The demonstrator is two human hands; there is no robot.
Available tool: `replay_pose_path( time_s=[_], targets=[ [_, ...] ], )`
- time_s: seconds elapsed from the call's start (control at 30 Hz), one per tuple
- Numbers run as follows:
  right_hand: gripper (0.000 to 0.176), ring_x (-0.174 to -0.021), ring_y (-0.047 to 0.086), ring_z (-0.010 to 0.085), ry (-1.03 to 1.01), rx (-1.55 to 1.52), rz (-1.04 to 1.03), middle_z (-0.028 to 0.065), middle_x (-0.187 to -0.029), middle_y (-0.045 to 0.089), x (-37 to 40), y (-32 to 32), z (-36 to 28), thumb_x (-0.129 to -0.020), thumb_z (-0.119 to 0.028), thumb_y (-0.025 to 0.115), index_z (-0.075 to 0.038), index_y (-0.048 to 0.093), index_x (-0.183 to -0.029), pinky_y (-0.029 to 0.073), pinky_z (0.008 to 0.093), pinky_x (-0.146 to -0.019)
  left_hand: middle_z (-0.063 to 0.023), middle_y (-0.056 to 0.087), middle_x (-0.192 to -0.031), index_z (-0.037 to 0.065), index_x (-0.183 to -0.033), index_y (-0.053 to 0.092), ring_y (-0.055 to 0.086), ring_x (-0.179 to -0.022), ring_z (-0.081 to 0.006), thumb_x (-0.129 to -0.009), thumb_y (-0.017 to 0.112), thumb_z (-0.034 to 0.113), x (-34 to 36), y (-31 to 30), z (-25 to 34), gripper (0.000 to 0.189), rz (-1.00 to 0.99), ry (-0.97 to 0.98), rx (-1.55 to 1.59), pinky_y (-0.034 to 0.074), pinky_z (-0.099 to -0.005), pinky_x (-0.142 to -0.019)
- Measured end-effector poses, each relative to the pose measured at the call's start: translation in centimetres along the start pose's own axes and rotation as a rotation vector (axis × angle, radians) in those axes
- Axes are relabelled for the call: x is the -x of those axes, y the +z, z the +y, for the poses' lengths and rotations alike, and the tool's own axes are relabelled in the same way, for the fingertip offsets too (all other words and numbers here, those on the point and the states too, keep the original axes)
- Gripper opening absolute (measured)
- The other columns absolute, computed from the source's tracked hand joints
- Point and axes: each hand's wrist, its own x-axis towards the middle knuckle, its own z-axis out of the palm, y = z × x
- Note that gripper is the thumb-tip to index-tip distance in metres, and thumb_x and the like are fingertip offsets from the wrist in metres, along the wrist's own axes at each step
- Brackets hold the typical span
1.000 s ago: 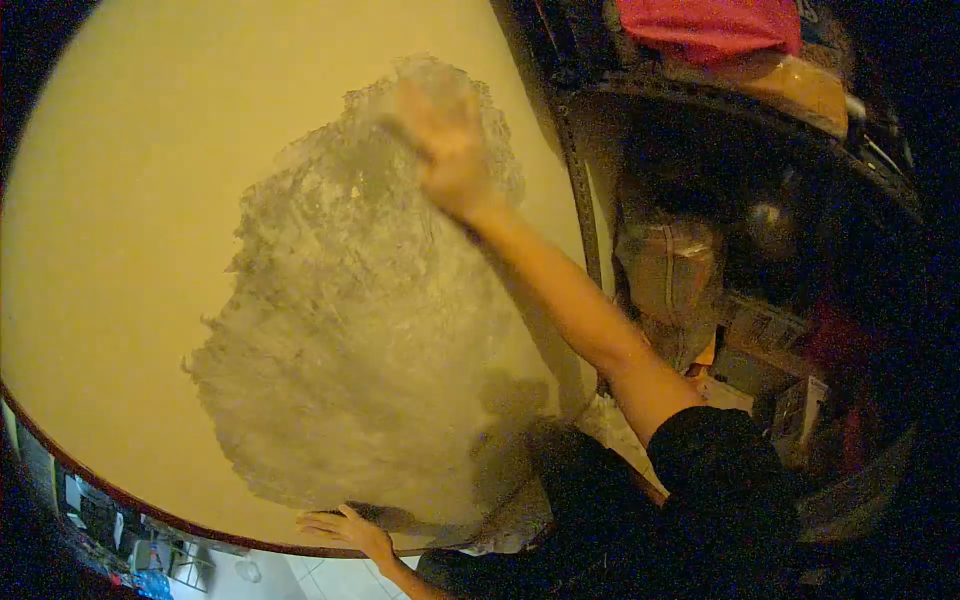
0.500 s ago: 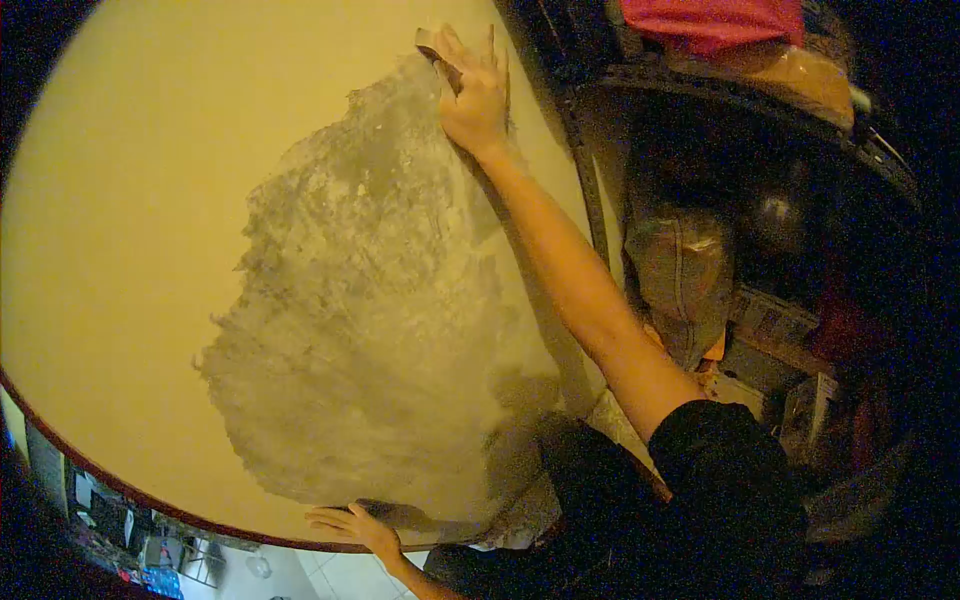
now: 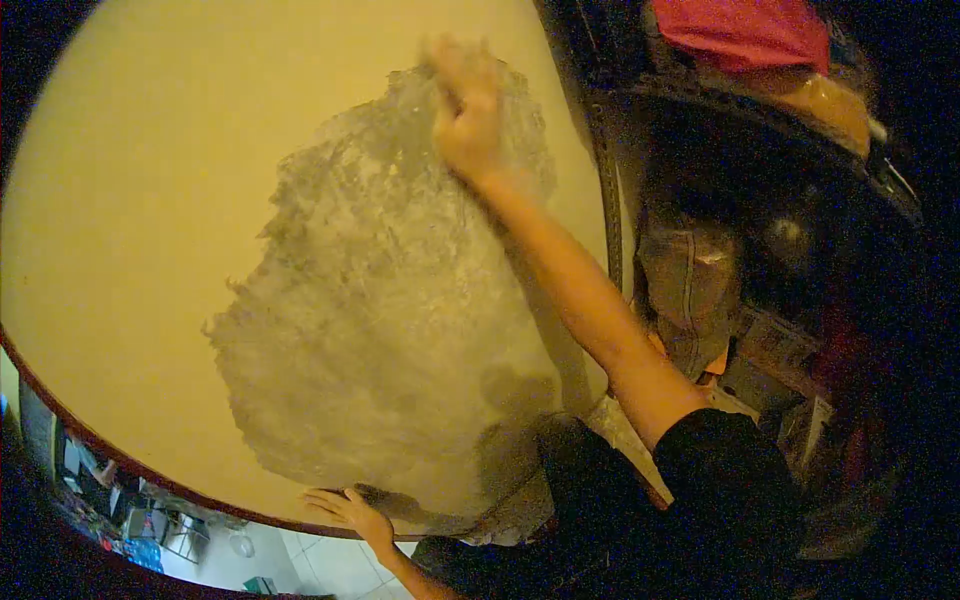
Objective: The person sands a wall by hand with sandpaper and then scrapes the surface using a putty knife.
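Note:
A rough grey patch (image 3: 350, 300) covers much of the yellowish wall (image 3: 150, 200). My right hand (image 3: 470, 115) is over the patch's upper part, its fingers smeared by motion. Under its fingers, a small dark bent sheet shows in the earlier view and looks like sandpaper; now it is blurred. Low on the wall, just below the patch, my left hand (image 3: 355, 518) lies flat with its fingers stretched out and nothing in it.
A dark shelf holds a red cloth-like item (image 3: 745, 35) at upper right. Below it hangs a grey zipped bag (image 3: 690, 275) among boxes. A dark red edge (image 3: 180, 487) borders the wall; beyond it lies a tiled floor (image 3: 335, 570) with household items.
My right hand has moved left relative to the patch, whose right-hand part now shows beside it. The view has shifted a little. My left hand stays against the wall.

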Motion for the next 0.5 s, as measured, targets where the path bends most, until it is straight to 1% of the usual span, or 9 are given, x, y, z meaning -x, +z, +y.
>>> replay_pose_path(
  time_s=[0.03,0.1,0.13,0.2,0.27,0.3,0.37,0.43,0.5],
  targets=[
    [0.059,-0.141,0.026,0.0368,0.032,-0.21,-0.121,0.0071,-0.139,0.052,1.6,0.9,-2.0,-0.07,-0.001,0.052,-0.016,0.062,-0.126,0.014,0.0559,-0.114,-0.0193,-0.011,-0.157,0.0,-0.151,0.0,-0.012,-0.145,-0.0352,-0.1,0.033,0.034,-0.5,-0.1,0.4,0.07,-0.008,-0.027,0.033,-0.006,-0.0482,-0.116],
    [0.06,-0.14,0.028,0.0367,-0.318,-0.043,-0.448,0.0087,-0.139,0.052,3.8,-1.4,-9.3,-0.07,0.003,0.049,-0.014,0.061,-0.126,0.018,0.0495,-0.115,-0.0193,-0.011,-0.158,0.0,-0.151,0.001,-0.011,-0.145,-0.0348,-0.099,0.033,0.033,-0.1,0.4,0.2,0.069,-0.009,-0.047,0.07,-0.005,-0.0482,-0.116],
    [0.06,-0.14,0.028,0.0367,-0.311,-0.039,-0.449,0.0087,-0.139,0.052,3.4,-2.0,-9.6,-0.07,0.003,0.049,-0.014,0.061,-0.126,0.018,0.0495,-0.115,-0.0195,-0.01,-0.158,-0.001,-0.151,0.001,-0.011,-0.145,-0.0354,-0.099,0.034,0.032,0.1,0.9,-0.3,0.069,0.034,-0.006,0.041,-0.005,-0.0482,-0.116],
    [0.063,-0.141,0.028,0.0351,-0.297,0.135,-0.363,0.0099,-0.143,0.048,2.1,-3.0,-8.9,-0.07,0.005,0.049,-0.012,0.058,-0.129,0.019,0.0466,-0.116,-0.0197,-0.01,-0.158,-0.001,-0.15,0.002,-0.01,-0.145,-0.036,-0.099,0.034,0.032,0.1,0.7,-0.3,0.069,0.081,0.036,0.012,-0.006,-0.0482,-0.116],
    [0.065,-0.142,0.027,0.0331,0.05,-0.183,-0.237,0.0099,-0.147,0.043,1.4,-1.6,-2.4,-0.071,0.002,0.049,-0.013,0.054,-0.134,0.014,0.048,-0.117,-0.0207,-0.01,-0.157,-0.003,-0.15,0.002,-0.011,-0.145,-0.0374,-0.099,0.033,0.032,0.5,-0.4,0.1,0.069,0.031,0.022,0.063,-0.007,-0.0482,-0.116],
    [0.065,-0.142,0.027,0.0331,0.049,-0.187,-0.244,0.0099,-0.147,0.043,1.4,-1.6,-2.4,-0.071,0.002,0.049,-0.013,0.054,-0.134,0.014,0.048,-0.117,-0.0207,-0.01,-0.157,-0.003,-0.15,0.002,-0.011,-0.145,-0.0374,-0.099,0.033,0.032,0.3,-0.1,-0.1,0.069,0.031,0.014,0.064,-0.007,-0.0482,-0.116],
    [0.054,-0.122,0.052,0.0334,-0.025,0.15,0.054,0.0134,-0.133,0.056,1.6,-1.8,-4.1,-0.078,-0.011,0.051,-0.011,0.055,-0.133,0.017,0.0549,-0.115,-0.0224,-0.01,-0.157,-0.005,-0.149,0.001,-0.011,-0.144,-0.0387,-0.099,0.032,0.033,0.7,-0.2,-1.1,0.07,-0.016,0.051,-0.09,-0.007,-0.048,-0.116],
    [0.053,-0.141,0.028,0.0336,-0.081,-0.04,-0.334,0.0093,-0.147,0.041,5.0,-2.3,-8.2,-0.083,-0.009,0.052,-0.015,0.051,-0.136,0.01,0.0531,-0.116,-0.0231,-0.009,-0.157,-0.005,-0.149,0.001,-0.011,-0.144,-0.0387,-0.099,0.032,0.033,0.7,0.2,-1.2,0.07,0.007,0.005,-0.02,-0.007,-0.0481,-0.116],
    [0.051,-0.141,0.027,0.0339,-0.43,-0.008,-0.625,0.0087,-0.147,0.041,7.3,-2.1,-10.8,-0.085,-0.013,0.049,-0.017,0.051,-0.137,0.007,0.0562,-0.116,-0.0238,-0.009,-0.156,-0.004,-0.149,0.001,-0.011,-0.144,-0.0387,-0.099,0.032,0.034,-0.4,1.7,-0.9,0.07,-0.003,-0.029,0.052,-0.007,-0.0482,-0.116]
  ],
)
